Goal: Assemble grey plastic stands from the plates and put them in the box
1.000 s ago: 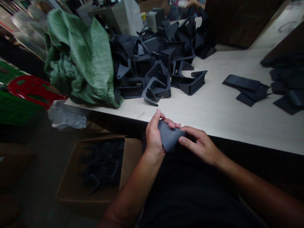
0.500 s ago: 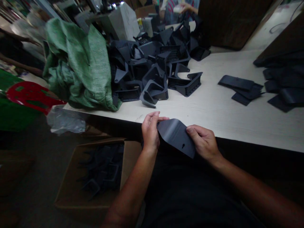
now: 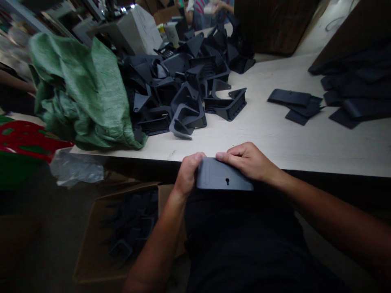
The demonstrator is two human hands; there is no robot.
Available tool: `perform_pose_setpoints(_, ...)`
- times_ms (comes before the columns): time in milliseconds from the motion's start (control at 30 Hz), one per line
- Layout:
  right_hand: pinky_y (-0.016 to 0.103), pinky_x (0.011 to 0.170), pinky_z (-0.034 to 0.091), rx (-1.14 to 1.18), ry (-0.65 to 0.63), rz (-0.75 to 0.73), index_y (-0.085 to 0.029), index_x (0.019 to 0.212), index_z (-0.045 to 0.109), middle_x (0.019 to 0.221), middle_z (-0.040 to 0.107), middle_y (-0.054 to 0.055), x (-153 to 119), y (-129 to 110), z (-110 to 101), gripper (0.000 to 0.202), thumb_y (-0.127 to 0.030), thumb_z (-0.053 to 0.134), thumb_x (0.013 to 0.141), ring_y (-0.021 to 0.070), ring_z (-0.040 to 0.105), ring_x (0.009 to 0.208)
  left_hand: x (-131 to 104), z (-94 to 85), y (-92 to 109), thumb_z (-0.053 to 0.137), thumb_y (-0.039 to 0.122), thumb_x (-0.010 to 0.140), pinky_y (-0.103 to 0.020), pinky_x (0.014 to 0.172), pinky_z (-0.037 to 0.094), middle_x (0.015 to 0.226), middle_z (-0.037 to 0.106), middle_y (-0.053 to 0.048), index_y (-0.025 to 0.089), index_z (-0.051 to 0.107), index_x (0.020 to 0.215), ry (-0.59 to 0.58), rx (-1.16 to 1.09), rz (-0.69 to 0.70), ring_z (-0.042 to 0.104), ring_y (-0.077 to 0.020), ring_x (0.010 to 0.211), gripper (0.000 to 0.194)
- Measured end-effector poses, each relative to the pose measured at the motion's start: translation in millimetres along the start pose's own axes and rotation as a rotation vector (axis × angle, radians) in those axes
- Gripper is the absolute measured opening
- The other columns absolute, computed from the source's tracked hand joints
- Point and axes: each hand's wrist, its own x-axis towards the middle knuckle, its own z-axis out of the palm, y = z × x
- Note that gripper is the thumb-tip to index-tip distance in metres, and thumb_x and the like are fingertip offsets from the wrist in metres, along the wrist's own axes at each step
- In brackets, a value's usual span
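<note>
Between my two hands, at the table's front edge, is a dark grey plastic part (image 3: 218, 175) with a keyhole-shaped slot in its flat face. My left hand (image 3: 187, 173) grips its left end, thumb along the top. My right hand (image 3: 246, 160) holds its upper right edge, with the thumb on the near face and the other fingers hidden behind. Beyond my hands a heap of dark plastic brackets (image 3: 189, 106) with slatted sides covers the table's back left. A few flat dark plates (image 3: 290, 97) lie to the right.
The pale table (image 3: 259, 134) ends just beyond my hands. A green woven sack (image 3: 82, 93) sits at its left end. Below, an open cardboard box (image 3: 88, 240) contains dark brackets. More dark parts (image 3: 360, 93) are piled at right. Another person's hand (image 3: 221, 6) shows at the back.
The plastic part has been turned, so its slotted face now points at me with its lower edge nearly level. My right hand has shifted to its top edge. The view has swung right.
</note>
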Motion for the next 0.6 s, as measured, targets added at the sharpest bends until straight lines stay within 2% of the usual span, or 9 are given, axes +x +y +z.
perform_pose_setpoints(67, 0.026, 0.045, 0.023, -0.038, -0.074, 0.01, -0.018, 0.053, 0.058, 0.051, 0.04, -0.004, 10, -1, -4, 0.067, -0.069, 0.067, 0.096, 0.0086, 0.035, 0.049, -1, -5.1, -1, 0.071, 0.069, 0.089, -0.028, 0.051, 0.027, 0.062, 0.041, 0.002, 0.02, 0.055, 0.067, -0.101, -0.01, -0.065, 0.035, -0.0121, 0.055, 0.056)
perform_pose_setpoints(133, 0.026, 0.048, 0.029, -0.076, -0.021, -0.038, -0.017, 0.06, 0.069, 0.054, 0.052, -0.002, 17, -4, -7, 0.063, -0.069, 0.068, 0.096, 0.0103, 0.044, 0.052, -3, -8.2, -1, 0.081, 0.06, 0.085, -0.026, 0.048, 0.024, 0.06, 0.039, 0.004, 0.02, 0.055, 0.065, -0.091, -0.044, -0.089, 0.032, -0.0094, 0.052, 0.052)
perform_pose_setpoints(233, 0.029, 0.063, 0.048, -0.154, 0.182, -0.187, -0.019, 0.084, 0.084, 0.077, 0.076, 0.004, 23, -14, -16, 0.046, -0.062, 0.074, 0.095, 0.0175, 0.066, 0.07, -4, -9.6, -5, 0.086, 0.052, 0.08, -0.022, 0.047, 0.03, 0.06, 0.047, 0.003, 0.018, 0.063, 0.068, 0.137, -0.218, -0.04, 0.04, -0.0085, 0.051, 0.043)
perform_pose_setpoints(300, 0.033, 0.074, 0.054, -0.188, 0.356, -0.248, -0.021, 0.093, 0.086, 0.09, 0.081, 0.007, 23, -20, -23, 0.039, -0.059, 0.078, 0.093, 0.0219, 0.071, 0.081, -4, -10.4, -8, 0.085, 0.052, 0.078, -0.022, 0.051, 0.04, 0.069, 0.062, 0.0, 0.017, 0.073, 0.08, 0.378, -0.352, 0.04, 0.053, -0.0111, 0.056, 0.037)
perform_pose_setpoints(367, 0.035, 0.075, 0.057, -0.14, 0.443, -0.215, -0.021, 0.092, 0.085, 0.086, 0.081, 0.007, 19, -21, -28, 0.039, -0.06, 0.081, 0.091, 0.0223, 0.072, 0.079, -4, -11.6, -10, 0.083, 0.053, 0.079, -0.025, 0.055, 0.049, 0.082, 0.073, -0.003, 0.015, 0.078, 0.095, 0.567, -0.42, 0.104, 0.062, -0.0141, 0.061, 0.041)
perform_pose_setpoints(400, 0.035, 0.073, 0.058, -0.071, 0.418, -0.163, -0.02, 0.09, 0.084, 0.083, 0.08, 0.007, 16, -20, -27, 0.041, -0.061, 0.082, 0.09, 0.0215, 0.072, 0.076, -4, -12.1, -10, 0.081, 0.053, 0.08, -0.026, 0.056, 0.051, 0.085, 0.075, -0.004, 0.015, 0.078, 0.099, 0.616, -0.427, 0.12, 0.064, -0.0147, 0.061, 0.042)
perform_pose_setpoints(467, 0.032, 0.069, 0.058, 0.126, 0.231, -0.016, -0.018, 0.09, 0.083, 0.083, 0.08, 0.008, 11, -15, -18, 0.047, -0.065, 0.083, 0.087, 0.0197, 0.072, 0.071, -6, -11.6, -10, 0.081, 0.052, 0.082, -0.026, 0.057, 0.051, 0.087, 0.076, -0.004, 0.015, 0.078, 0.1, 0.632, -0.413, 0.13, 0.065, -0.0147, 0.061, 0.041)
perform_pose_setpoints(533, 0.03, 0.067, 0.06, 0.346, -0.019, 0.145, -0.017, 0.096, 0.083, 0.091, 0.082, 0.009, 8, -9, -1, 0.052, -0.067, 0.086, 0.082, 0.0193, 0.075, 0.073, -9, -8.2, -12, 0.083, 0.05, 0.082, -0.024, 0.061, 0.051, 0.086, 0.076, -0.003, 0.016, 0.078, 0.097, 0.601, -0.38, 0.145, 0.066, -0.0144, 0.065, 0.038)
perform_pose_setpoints(600, 0.029, 0.069, 0.061, 0.549, -0.148, 0.257, -0.016, 0.099, 0.082, 0.096, 0.082, 0.01, 7, -3, 17, 0.054, -0.066, 0.088, 0.08, 0.0186, 0.076, 0.077, -13, -2.9, -15, 0.087, 0.047, 0.08, -0.022, 0.064, 0.05, 0.082, 0.073, -0.001, 0.017, 0.078, 0.091, 0.543, -0.321, 0.159, 0.064, -0.0135, 0.067, 0.034)
